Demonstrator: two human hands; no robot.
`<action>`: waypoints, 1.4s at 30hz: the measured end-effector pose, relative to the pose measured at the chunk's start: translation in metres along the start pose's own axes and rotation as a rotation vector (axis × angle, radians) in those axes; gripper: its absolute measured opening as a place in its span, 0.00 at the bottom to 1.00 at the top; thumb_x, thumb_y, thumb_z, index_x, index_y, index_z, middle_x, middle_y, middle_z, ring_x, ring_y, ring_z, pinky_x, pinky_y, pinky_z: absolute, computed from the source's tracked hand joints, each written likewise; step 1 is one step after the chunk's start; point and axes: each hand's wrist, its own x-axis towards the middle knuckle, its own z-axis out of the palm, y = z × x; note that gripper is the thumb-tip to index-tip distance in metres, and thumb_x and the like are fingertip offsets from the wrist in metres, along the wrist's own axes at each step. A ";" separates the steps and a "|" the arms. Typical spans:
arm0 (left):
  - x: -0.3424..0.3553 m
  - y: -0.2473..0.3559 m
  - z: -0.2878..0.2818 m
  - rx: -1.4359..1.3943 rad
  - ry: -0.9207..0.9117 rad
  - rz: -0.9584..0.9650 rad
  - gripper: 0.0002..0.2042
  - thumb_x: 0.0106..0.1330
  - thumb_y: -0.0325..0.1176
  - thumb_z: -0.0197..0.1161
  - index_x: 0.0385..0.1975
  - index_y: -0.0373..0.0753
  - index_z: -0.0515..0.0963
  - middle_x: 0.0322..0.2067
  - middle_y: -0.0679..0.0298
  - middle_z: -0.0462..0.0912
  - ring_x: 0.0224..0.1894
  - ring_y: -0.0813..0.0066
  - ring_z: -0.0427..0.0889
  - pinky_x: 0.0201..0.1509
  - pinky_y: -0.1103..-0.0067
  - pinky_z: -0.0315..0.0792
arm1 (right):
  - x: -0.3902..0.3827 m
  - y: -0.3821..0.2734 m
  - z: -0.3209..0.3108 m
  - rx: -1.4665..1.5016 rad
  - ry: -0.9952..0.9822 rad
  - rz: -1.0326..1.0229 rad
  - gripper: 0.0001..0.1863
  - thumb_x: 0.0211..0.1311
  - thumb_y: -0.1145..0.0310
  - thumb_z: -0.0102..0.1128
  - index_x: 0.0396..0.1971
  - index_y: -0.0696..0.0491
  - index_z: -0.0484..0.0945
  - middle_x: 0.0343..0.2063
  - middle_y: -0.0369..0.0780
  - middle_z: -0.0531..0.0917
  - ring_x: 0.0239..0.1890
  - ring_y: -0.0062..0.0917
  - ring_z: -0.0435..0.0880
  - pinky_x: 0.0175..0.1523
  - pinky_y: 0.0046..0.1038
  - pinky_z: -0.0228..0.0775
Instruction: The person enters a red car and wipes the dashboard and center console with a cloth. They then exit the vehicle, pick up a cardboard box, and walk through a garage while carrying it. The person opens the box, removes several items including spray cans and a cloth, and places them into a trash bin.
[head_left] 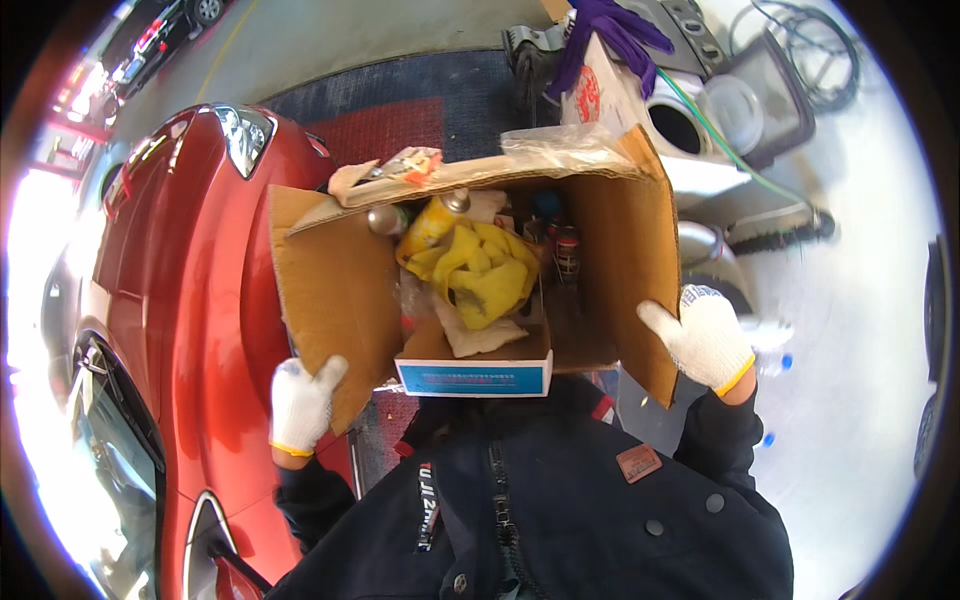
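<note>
A large open cardboard box [345, 290] is held in front of my chest. My left hand [305, 400], in a white knit glove with a yellow cuff, grips its left wall, thumb inside. The right wall is gripped by my right hand [703, 338] in a matching glove. Inside lie a crumpled yellow cloth [485, 275], a yellow spray can [435, 222], a silver-topped can [385, 219] and a small red and dark can [566, 255]. Nearest me in the box stands a smaller white and blue carton [474, 378] with a pale cloth [475, 332] in it.
To the left stands a red car [215, 300]. At the far right, purple gloves [615, 32] lie over a white box [612, 95], near a grey bin [765, 100], a green hose [725, 145] and a brush [785, 235]. Blue and red matting [385, 120] covers the floor ahead.
</note>
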 end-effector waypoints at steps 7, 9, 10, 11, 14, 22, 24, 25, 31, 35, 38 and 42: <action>0.074 0.016 -0.016 -0.322 0.012 -0.318 0.09 0.72 0.30 0.63 0.43 0.33 0.86 0.38 0.45 0.90 0.40 0.45 0.89 0.43 0.63 0.81 | 0.096 0.061 -0.015 -0.016 0.000 -0.072 0.18 0.63 0.69 0.67 0.53 0.47 0.86 0.27 0.44 0.79 0.31 0.44 0.84 0.33 0.45 0.74; 0.103 0.017 -0.015 -0.332 0.002 -0.386 0.09 0.72 0.31 0.63 0.43 0.34 0.87 0.39 0.45 0.90 0.40 0.44 0.89 0.43 0.63 0.80 | 0.118 0.077 -0.007 0.011 -0.001 -0.041 0.17 0.63 0.69 0.67 0.53 0.46 0.86 0.27 0.44 0.79 0.31 0.43 0.84 0.33 0.45 0.74; 0.118 0.018 -0.013 -0.389 0.010 -0.424 0.09 0.72 0.31 0.62 0.43 0.35 0.87 0.39 0.45 0.91 0.40 0.44 0.89 0.43 0.63 0.80 | 0.129 0.086 -0.004 0.012 0.010 -0.035 0.18 0.62 0.69 0.66 0.52 0.46 0.86 0.27 0.44 0.79 0.31 0.43 0.84 0.33 0.44 0.74; 0.134 0.018 -0.013 -0.496 -0.026 -0.443 0.09 0.72 0.31 0.62 0.43 0.35 0.87 0.40 0.45 0.91 0.40 0.44 0.89 0.43 0.62 0.80 | 0.138 0.096 -0.005 -0.016 0.052 -0.027 0.18 0.62 0.69 0.66 0.52 0.46 0.86 0.27 0.44 0.78 0.31 0.43 0.84 0.33 0.44 0.73; 0.194 0.014 -0.025 -0.046 0.014 -0.068 0.08 0.72 0.32 0.64 0.41 0.35 0.88 0.36 0.45 0.90 0.38 0.44 0.89 0.40 0.62 0.79 | 0.166 0.126 -0.017 0.033 -0.047 0.044 0.17 0.62 0.71 0.66 0.52 0.46 0.86 0.28 0.46 0.79 0.31 0.46 0.83 0.34 0.45 0.73; 0.346 -0.064 -0.128 0.213 0.089 0.254 0.08 0.70 0.31 0.67 0.40 0.34 0.87 0.31 0.47 0.88 0.33 0.45 0.87 0.37 0.62 0.79 | 0.297 0.094 -0.044 0.458 -0.045 0.531 0.24 0.72 0.52 0.67 0.46 0.63 0.87 0.35 0.55 0.90 0.39 0.53 0.87 0.45 0.44 0.78; 0.354 -0.095 -0.148 0.358 0.182 0.371 0.11 0.72 0.36 0.68 0.39 0.32 0.88 0.28 0.47 0.88 0.31 0.42 0.86 0.37 0.63 0.79 | 0.320 0.072 -0.060 0.413 -0.076 0.450 0.22 0.73 0.55 0.67 0.49 0.61 0.86 0.38 0.54 0.89 0.39 0.53 0.87 0.44 0.44 0.78; 0.350 -0.104 -0.156 0.091 0.073 0.206 0.11 0.72 0.36 0.68 0.40 0.32 0.88 0.28 0.47 0.88 0.31 0.43 0.87 0.37 0.63 0.79 | 0.331 0.064 -0.067 0.330 -0.177 0.486 0.21 0.73 0.56 0.66 0.51 0.60 0.85 0.39 0.54 0.89 0.40 0.53 0.87 0.44 0.45 0.78; 0.422 -0.101 -0.164 0.015 0.035 -0.014 0.17 0.74 0.44 0.66 0.38 0.32 0.89 0.32 0.43 0.89 0.38 0.44 0.90 0.42 0.60 0.80 | 0.434 0.119 -0.064 0.249 -0.062 0.268 0.16 0.66 0.70 0.66 0.52 0.44 0.87 0.25 0.46 0.77 0.27 0.47 0.80 0.32 0.47 0.71; 0.486 -0.113 -0.183 0.042 -0.149 -0.362 0.16 0.75 0.42 0.66 0.46 0.34 0.88 0.37 0.47 0.91 0.41 0.46 0.90 0.45 0.59 0.81 | 0.549 0.199 -0.027 0.003 0.135 -0.118 0.07 0.71 0.64 0.66 0.44 0.44 0.89 0.20 0.45 0.75 0.24 0.44 0.80 0.29 0.46 0.69; 0.480 -0.144 -0.179 -0.053 0.083 -0.376 0.18 0.73 0.49 0.66 0.40 0.38 0.90 0.31 0.47 0.90 0.37 0.46 0.89 0.45 0.57 0.80 | 0.629 0.221 -0.025 0.045 -0.039 -0.094 0.09 0.73 0.59 0.64 0.44 0.42 0.90 0.21 0.46 0.77 0.25 0.45 0.81 0.29 0.48 0.69; 0.477 -0.179 -0.144 -0.106 0.192 -0.492 0.10 0.74 0.42 0.65 0.39 0.46 0.91 0.28 0.52 0.88 0.31 0.47 0.88 0.35 0.57 0.79 | 0.747 0.224 -0.034 -0.012 -0.119 -0.148 0.10 0.75 0.55 0.64 0.38 0.42 0.90 0.21 0.47 0.78 0.26 0.48 0.82 0.30 0.50 0.71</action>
